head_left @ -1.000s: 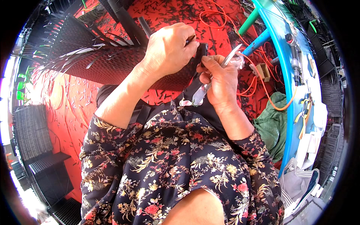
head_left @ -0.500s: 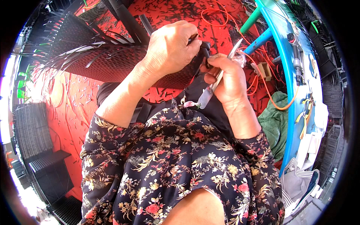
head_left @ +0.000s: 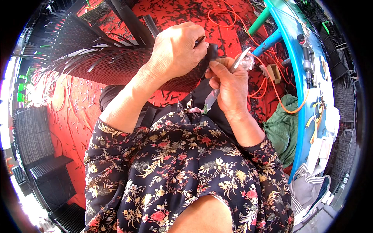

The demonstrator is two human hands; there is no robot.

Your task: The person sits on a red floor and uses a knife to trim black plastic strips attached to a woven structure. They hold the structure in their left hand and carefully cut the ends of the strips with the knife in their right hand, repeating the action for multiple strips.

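We keep left hand [head_left: 176, 48] clenched on the dark strip [head_left: 200, 40] w/ tension at the woven panel [head_left: 116, 64], right hand [head_left: 229, 87] gripping the metal tool [head_left: 211, 97], trimming close w/o nicking weave.

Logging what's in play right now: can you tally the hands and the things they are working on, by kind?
Hands: 2, left hand and right hand
Dark woven wicker piece: 1, under the left hand's grip
Metal tool: 1, in the right hand's grip
Total: 4
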